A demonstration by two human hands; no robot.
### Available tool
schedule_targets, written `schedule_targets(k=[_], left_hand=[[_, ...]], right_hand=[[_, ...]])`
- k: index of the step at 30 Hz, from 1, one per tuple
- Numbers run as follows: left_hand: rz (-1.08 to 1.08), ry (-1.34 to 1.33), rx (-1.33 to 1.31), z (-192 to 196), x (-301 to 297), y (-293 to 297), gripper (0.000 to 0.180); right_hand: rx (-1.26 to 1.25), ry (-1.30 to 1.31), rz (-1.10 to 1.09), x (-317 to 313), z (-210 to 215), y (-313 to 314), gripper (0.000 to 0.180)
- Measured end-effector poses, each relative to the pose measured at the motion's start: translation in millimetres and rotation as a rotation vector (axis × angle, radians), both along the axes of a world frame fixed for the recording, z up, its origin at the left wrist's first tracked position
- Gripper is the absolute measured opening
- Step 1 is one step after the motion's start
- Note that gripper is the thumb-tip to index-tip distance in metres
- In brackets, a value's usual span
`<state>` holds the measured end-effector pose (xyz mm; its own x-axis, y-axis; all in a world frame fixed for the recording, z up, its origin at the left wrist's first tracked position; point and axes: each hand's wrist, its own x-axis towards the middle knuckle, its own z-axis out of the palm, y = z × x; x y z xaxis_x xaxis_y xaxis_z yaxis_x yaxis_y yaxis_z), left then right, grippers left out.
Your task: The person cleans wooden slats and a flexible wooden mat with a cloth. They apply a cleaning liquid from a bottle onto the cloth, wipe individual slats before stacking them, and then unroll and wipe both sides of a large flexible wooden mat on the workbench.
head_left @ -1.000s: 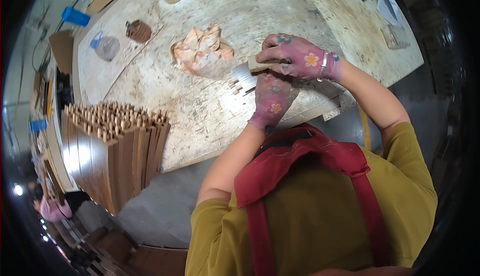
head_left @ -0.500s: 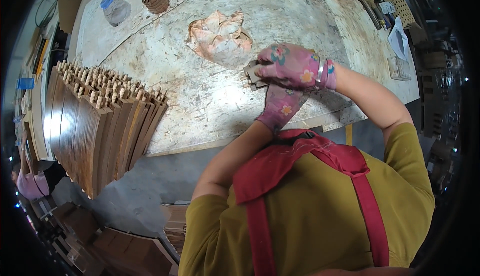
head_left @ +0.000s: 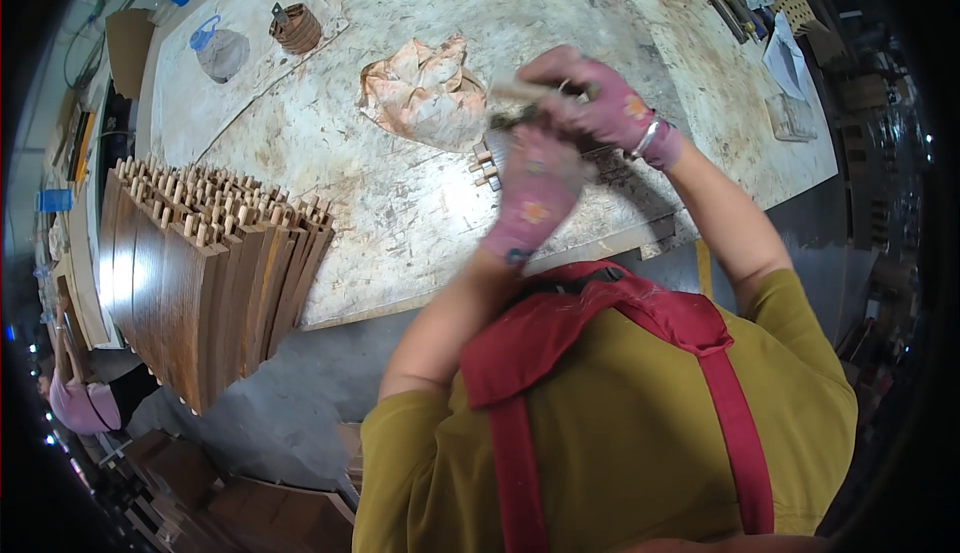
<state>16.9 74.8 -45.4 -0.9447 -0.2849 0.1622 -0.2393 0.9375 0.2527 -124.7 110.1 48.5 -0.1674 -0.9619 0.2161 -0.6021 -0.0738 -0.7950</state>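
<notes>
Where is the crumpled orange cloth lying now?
In the head view, the crumpled orange cloth lies on the worn pale workbench, just left of the gloved hands.

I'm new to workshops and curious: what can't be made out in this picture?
Head view only:
- The pale stick between the left hand and right hand: blurred by motion, mostly covered by the gloves.
- The small wooden pieces on the workbench: partly hidden behind the left hand.
- Items at the bench's far right corner: too small, bent by the lens.

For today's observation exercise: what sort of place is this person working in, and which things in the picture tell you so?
Most likely a woodworking workshop. A stack of upright wooden pieces with cut tenon ends leans by a stained, worn workbench, a crumpled rag lies on it, and the gloved left hand and right hand work a small piece.
</notes>
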Motion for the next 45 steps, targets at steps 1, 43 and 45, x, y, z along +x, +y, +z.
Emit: schedule_targets(k=[1, 43, 45], left_hand=[[0.054, 0.145, 0.221, 28.9, 5.8, -27.8, 0.059], [0.108, 0.201, 0.242, 58.1, 43.9, -104.3, 0.043], [0.052, 0.006, 0.3, 51.3, 29.5, -102.7, 0.044]], right_hand=[[0.033, -0.202, -0.229, -4.4, -0.5, 12.8, 0.034], [-0.164, -0.399, -0.484, 36.3, -44.0, 69.7, 0.033], [-0.116, 0.083, -0.374, 54.0, -42.0, 82.5, 0.038]])
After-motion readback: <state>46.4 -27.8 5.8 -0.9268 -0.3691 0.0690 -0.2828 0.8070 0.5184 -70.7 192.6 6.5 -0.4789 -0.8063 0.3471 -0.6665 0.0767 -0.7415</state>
